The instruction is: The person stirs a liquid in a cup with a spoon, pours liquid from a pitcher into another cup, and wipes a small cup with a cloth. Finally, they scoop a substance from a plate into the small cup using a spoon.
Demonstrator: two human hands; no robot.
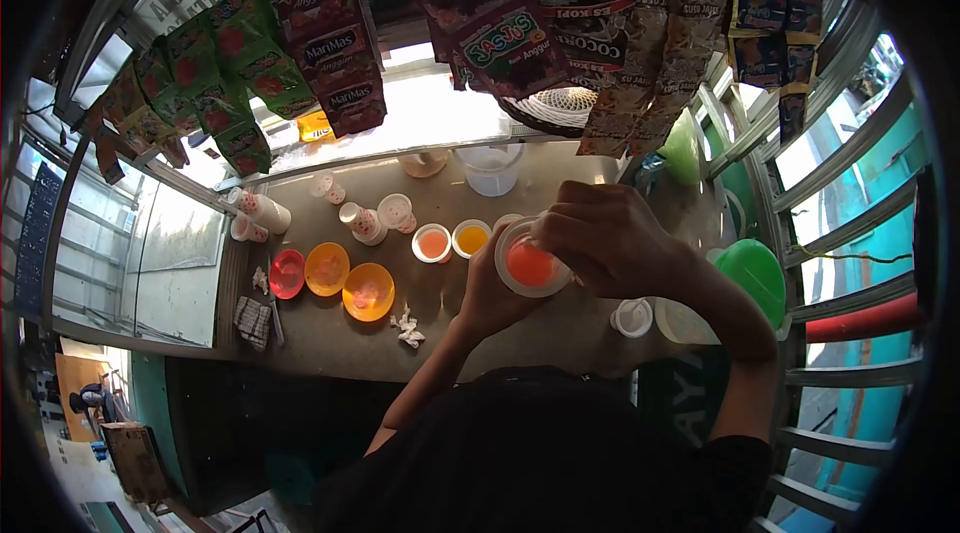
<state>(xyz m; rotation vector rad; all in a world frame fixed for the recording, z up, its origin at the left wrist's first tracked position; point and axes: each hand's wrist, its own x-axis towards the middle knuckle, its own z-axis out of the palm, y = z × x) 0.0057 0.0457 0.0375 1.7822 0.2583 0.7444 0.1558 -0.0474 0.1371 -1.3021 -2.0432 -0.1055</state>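
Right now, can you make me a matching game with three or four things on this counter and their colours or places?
Things:
1. cup in the hands
2. round lid at the far left of the row
3. bowl on the right
4. packets hanging top left

Colours or places:
A. green, beside the right arm
B. red, flat on the counter
C. orange drink inside, held by the left hand with the right hand on top
D. green, strung in a row above the counter

Pairs: 1-C, 2-B, 3-A, 4-D

left hand (490,293) cupped, right hand (600,238) curled
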